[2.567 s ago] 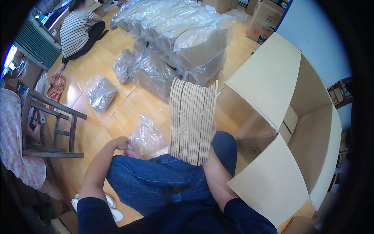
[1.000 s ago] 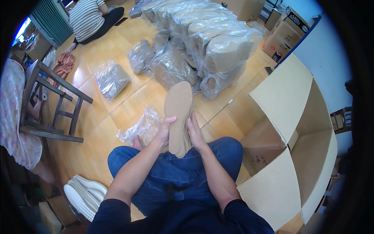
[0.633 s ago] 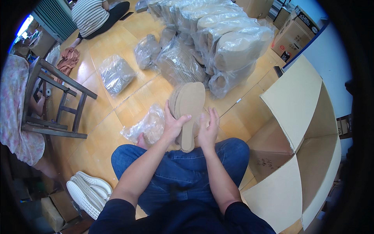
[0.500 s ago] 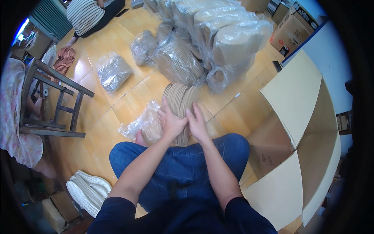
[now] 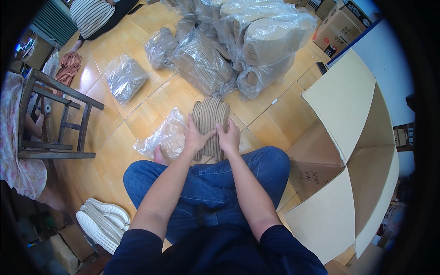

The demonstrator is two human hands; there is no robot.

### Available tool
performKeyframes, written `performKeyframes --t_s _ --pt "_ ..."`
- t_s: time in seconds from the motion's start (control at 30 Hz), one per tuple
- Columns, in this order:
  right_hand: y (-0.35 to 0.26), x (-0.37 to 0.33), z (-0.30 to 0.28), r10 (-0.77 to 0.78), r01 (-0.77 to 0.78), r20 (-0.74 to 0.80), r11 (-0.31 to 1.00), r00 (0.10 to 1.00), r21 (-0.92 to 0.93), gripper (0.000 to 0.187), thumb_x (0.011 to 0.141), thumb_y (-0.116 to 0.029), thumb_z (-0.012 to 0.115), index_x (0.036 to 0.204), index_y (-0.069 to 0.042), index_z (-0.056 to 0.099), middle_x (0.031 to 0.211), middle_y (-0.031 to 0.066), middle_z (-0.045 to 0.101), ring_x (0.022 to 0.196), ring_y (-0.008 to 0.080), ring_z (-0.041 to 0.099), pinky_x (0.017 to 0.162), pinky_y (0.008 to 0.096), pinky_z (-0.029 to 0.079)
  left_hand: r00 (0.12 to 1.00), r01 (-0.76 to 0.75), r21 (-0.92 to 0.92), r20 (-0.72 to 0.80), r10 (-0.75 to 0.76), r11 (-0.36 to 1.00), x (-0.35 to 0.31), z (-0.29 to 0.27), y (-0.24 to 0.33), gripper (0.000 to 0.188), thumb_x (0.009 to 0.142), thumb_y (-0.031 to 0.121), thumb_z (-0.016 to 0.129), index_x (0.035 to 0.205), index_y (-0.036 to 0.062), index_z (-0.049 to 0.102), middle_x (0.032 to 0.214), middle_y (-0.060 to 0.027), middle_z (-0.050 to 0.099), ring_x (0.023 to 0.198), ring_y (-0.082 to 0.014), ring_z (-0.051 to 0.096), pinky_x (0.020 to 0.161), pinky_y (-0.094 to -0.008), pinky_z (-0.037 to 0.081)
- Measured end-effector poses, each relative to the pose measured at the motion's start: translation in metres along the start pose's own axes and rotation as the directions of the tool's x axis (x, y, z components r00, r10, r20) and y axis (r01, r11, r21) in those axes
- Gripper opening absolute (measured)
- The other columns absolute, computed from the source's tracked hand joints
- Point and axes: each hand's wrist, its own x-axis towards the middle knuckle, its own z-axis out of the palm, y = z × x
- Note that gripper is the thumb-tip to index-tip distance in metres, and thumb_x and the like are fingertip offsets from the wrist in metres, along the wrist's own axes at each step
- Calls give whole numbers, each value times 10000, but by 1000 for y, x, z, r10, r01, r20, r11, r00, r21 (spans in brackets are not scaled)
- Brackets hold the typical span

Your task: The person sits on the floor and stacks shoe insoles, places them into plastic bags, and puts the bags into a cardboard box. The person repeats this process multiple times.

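A stack of tan shoe soles (image 5: pixel 211 112) stands on edge on the floor just in front of my crossed legs. Its pieces are pressed side by side like a row of slices. My left hand (image 5: pixel 195 138) is wrapped round the left side of the stack, and my right hand (image 5: pixel 228 139) grips the right side. Both thumbs point inward across the near face and almost meet. Beside my left hand lies a crumpled clear plastic bag (image 5: pixel 166 134), next to my bare foot (image 5: pixel 160 156).
Plastic-wrapped bundles of soles (image 5: pixel 275 41) are piled ahead, with a smaller wrapped bundle (image 5: pixel 126 79) to their left. A large open carton (image 5: pixel 339 87) stands at my right. White soles (image 5: pixel 98 224) lie at lower left, near a wooden stool (image 5: pixel 68 126). Another person (image 5: pixel 94 18) sits far left.
The stack, tilted half a second ago, now stands straighter, its pieces more evenly lined up. Both hands stay on its sides. The whole view has shifted slightly.
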Motion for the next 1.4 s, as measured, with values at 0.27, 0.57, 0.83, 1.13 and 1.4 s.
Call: performKeyframes --t_s 0.27,0.57,0.83,1.13,1.4 --pt "-6 -3 -2 13 -13 0 994 1000 -106 645 907 -374 585 1448 -96 372 1285 224 503 1202 389 482 1026 466 373 999 3 76 47 -6 997 -4 1 4 1262 640 364 873 1510 10 30 1368 -334 371 1255 -459 427 1058 -458 370" --pt "-19 -11 -7 41 -41 -7 974 999 -224 701 928 -360 525 1504 -86 236 1249 245 511 1164 400 511 969 485 413 994 110 101 11 -112 989 -5 -3 12 1268 639 378 865 1503 -18 27 1422 -354 269 1311 -475 346 1095 -452 331" --pt "-17 -4 -15 152 -173 -119 966 981 -191 698 934 -261 456 1524 -65 138 1276 265 504 1140 407 541 956 482 429 992 101 160 -86 -88 982 -5 1 3 1124 694 350 824 1520 70 116 1478 -324 187 1346 -483 291 1109 -491 292" --pt "-39 -7 -51 -103 162 -127 719 987 676 597 986 -134 424 1516 -12 179 1420 169 451 1258 236 485 1029 326 388 976 194 -633 204 -80 750 -11 -31 61 685 939 481 554 1431 39 375 1443 -194 399 1342 -341 378 1107 -412 320" --pt "-106 -16 -82 -495 314 125 706 860 635 533 1001 -99 442 1498 -25 263 1338 152 510 1211 201 508 1018 309 404 759 520 -844 526 383 130 -24 -81 93 721 974 635 276 1367 58 456 1245 -149 571 1065 -241 614 833 -355 541"
